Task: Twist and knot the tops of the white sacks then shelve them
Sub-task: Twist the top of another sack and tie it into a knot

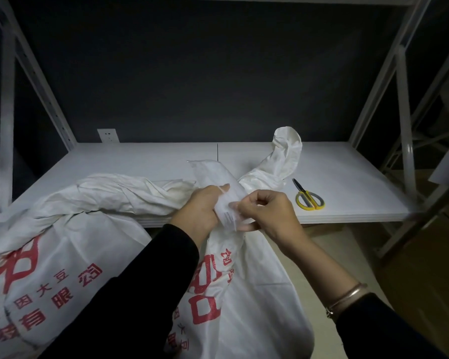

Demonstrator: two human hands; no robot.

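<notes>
Shelf (347, 182): left hand (197, 206), right hand (267, 213) grip away-pointing sack (244, 294).

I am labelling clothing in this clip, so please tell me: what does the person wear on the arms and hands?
Both arms have black long sleeves: the left sleeve reaches the wrist, the right sleeve ends higher on the forearm. A thin metallic bracelet circles the right wrist. The left hand and right hand are bare, without gloves.

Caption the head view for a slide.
The left hand and right hand hold the neck of a white sack by the shelf bearing yellow scissors.
</notes>
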